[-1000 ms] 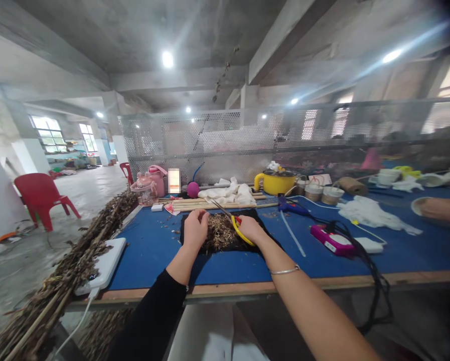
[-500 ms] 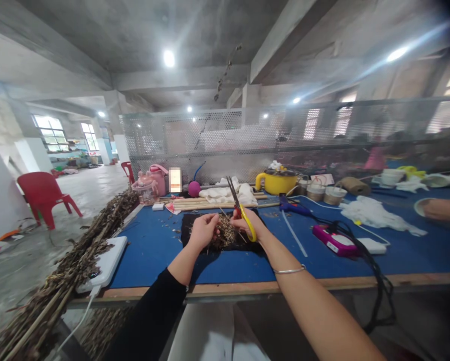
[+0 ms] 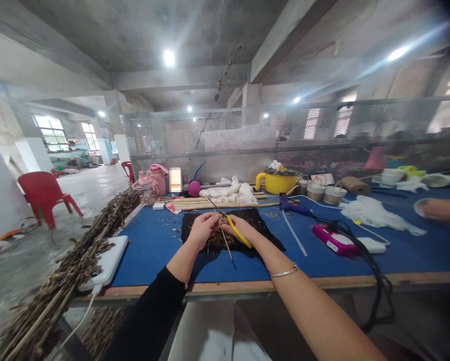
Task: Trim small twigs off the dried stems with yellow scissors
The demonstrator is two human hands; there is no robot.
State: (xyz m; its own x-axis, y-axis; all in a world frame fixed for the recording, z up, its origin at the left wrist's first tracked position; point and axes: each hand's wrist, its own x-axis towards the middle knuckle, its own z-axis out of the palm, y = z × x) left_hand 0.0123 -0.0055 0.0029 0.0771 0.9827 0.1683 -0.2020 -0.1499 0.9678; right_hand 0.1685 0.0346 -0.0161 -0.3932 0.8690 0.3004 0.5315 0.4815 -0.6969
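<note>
Yellow-handled scissors point(image 3: 238, 231), gripped in the right hand point(image 3: 244, 228), need keeping clear of the left hand point(image 3: 202, 229), which seems to pinch a thin stem point(image 3: 228, 247) (lightly, ideally) above the black cloth point(image 3: 265, 226).

black sleeve point(image 3: 153, 306), left arm point(image 3: 180, 262) | slim silver bangle point(image 3: 284, 274), right forearm point(image 3: 315, 311)

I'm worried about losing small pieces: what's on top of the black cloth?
Dry plant bits lie on the black cloth, and a thin stick crosses over it. The left hand and right hand cover part; anything behind them is hidden.
</note>
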